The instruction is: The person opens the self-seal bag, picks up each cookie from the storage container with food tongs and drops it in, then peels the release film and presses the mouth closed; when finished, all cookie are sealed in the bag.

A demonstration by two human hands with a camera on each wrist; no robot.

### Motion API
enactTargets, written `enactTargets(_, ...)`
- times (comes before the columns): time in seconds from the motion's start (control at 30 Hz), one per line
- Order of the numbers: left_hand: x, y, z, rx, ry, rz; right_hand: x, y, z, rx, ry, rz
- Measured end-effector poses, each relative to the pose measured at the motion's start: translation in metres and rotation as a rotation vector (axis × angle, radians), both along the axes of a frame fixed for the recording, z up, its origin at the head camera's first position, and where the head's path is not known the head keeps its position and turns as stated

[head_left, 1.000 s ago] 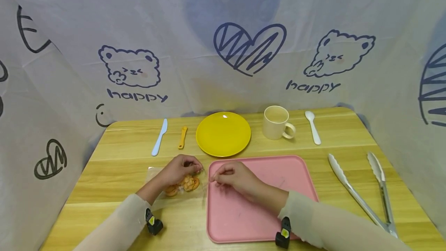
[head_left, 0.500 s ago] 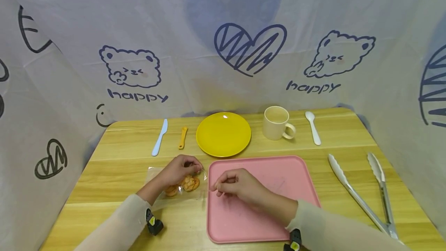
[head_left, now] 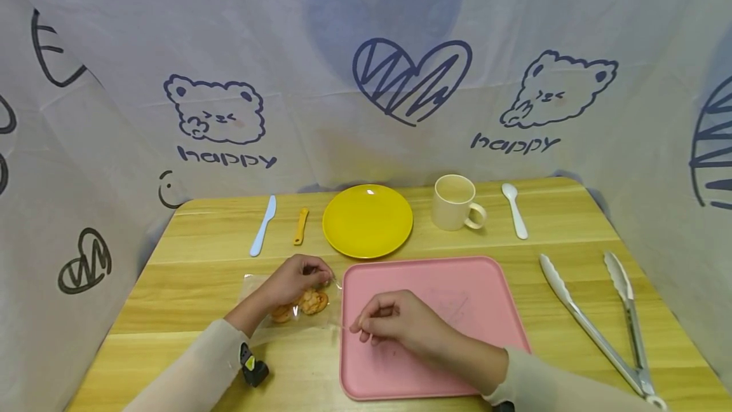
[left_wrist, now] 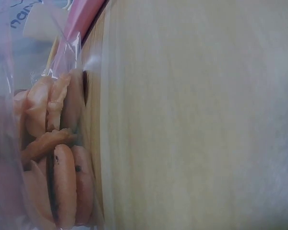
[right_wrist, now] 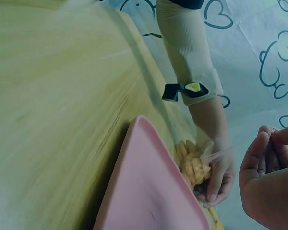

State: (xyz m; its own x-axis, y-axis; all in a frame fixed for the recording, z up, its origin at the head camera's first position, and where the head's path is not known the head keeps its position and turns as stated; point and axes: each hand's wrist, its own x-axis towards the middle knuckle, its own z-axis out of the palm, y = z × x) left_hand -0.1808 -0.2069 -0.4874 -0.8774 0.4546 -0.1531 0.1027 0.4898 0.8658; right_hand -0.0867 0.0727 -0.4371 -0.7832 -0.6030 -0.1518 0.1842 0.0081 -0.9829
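A clear plastic bag [head_left: 323, 322] of cookies [head_left: 312, 301] lies on the table, left of the pink tray [head_left: 434, 361]. My left hand [head_left: 294, 280] pinches its upper right edge between thumb and fingers. Over the tray's left side, my right hand [head_left: 403, 323] pinches a thin transparent strand that runs to the bag's lower right corner. Whether that strand is a strip or the bag's own edge, I cannot tell. Through the film in the left wrist view, round cookies [left_wrist: 65, 184] stand on edge. The right wrist view shows the same bunched cookies [right_wrist: 196, 170] beside my left hand.
Along the back lie a pale blue knife [head_left: 263, 226], a small yellow-handled utensil [head_left: 300, 226], a yellow plate [head_left: 368, 221], a cream mug [head_left: 452, 208] and a white spoon [head_left: 516, 212]. Metal tongs [head_left: 589, 329] lie spread at the right. A printed curtain [head_left: 320, 119] hangs behind.
My right hand has moved down and slightly right over the tray, drawing the thin strand toward the bag's lower corner. The left hand stays on the bag.
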Motion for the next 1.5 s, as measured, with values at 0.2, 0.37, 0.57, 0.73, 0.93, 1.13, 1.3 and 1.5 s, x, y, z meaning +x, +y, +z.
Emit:
enactTargets(0.2,0.000,0.001,0.000,-0.004,-0.013,0.005,0.007,0.005,0.003,-0.021,0.004,0.015)
enactTargets(0.37,0.000,0.000,0.000,-0.005,-0.011,-0.003,0.014,0.009,0.008,-0.033,0.028,0.030)
enactTargets(0.57,0.001,0.000,0.001,-0.005,-0.007,-0.004,0.020,0.014,0.013,-0.097,0.033,0.044)
enactTargets(0.73,0.001,0.000,0.002,-0.002,-0.005,-0.005,0.022,0.019,0.018,-0.145,0.016,0.051)
enactTargets(0.93,0.000,0.000,0.000,-0.003,-0.002,-0.008,0.025,0.024,0.023,-0.168,0.009,0.038)
enactTargets(1.13,-0.001,-0.001,-0.001,0.008,-0.003,-0.008,0.029,0.025,0.025,-0.188,0.018,0.032)
enactTargets(1.3,-0.001,-0.002,-0.001,0.019,0.018,-0.017,0.032,0.030,0.030,-0.198,0.025,0.012)
enactTargets(1.5,-0.002,-0.001,-0.001,0.009,0.004,-0.010,0.028,0.049,0.034,-0.133,0.053,-0.039)
